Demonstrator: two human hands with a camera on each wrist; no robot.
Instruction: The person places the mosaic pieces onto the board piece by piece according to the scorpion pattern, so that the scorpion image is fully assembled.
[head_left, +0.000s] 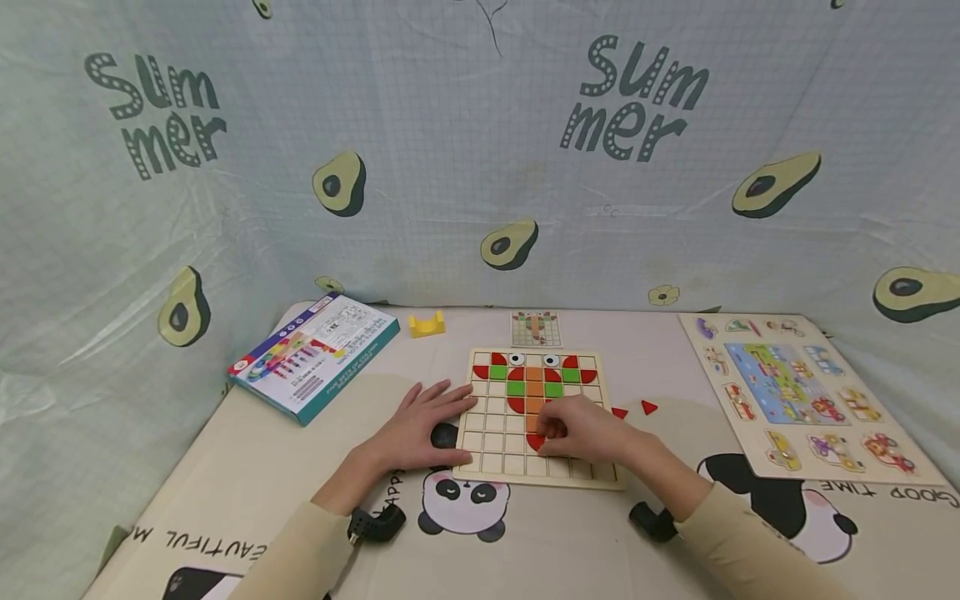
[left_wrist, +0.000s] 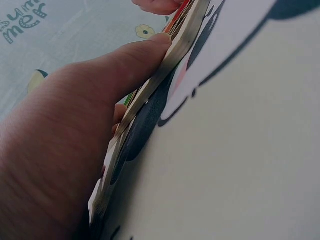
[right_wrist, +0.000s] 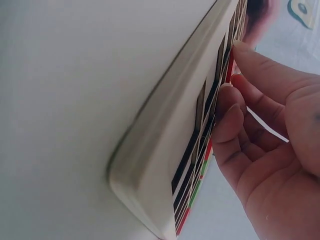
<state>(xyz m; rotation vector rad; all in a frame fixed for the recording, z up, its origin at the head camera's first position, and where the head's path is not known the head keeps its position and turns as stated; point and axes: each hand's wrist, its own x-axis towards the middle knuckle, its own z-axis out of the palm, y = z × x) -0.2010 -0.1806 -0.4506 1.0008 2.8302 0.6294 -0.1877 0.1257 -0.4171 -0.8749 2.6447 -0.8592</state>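
Note:
A wooden grid board [head_left: 491, 467] lies on the table, with red, green and orange pieces and two eye pieces set in its cells. My left hand [head_left: 420, 429] rests at the board's left edge with fingers spread; in the left wrist view its thumb [left_wrist: 145, 55] presses along that edge. Over the lower middle of the grid, my right hand [head_left: 581, 429] pinches a red quarter-circle piece [head_left: 534, 442] below the orange column [head_left: 533, 400]. The right wrist view has the thumb and index finger at a red piece [right_wrist: 230, 67], the other fingers curled above the cells.
Two red triangles [head_left: 649, 407] lie right of the board. Behind it are a pattern card [head_left: 536, 329] and a yellow piece [head_left: 427, 324]. A boxed set [head_left: 315, 354] lies at the left, a wooden picture puzzle [head_left: 757, 446] at the right. A patterned curtain [head_left: 420, 108] hangs behind.

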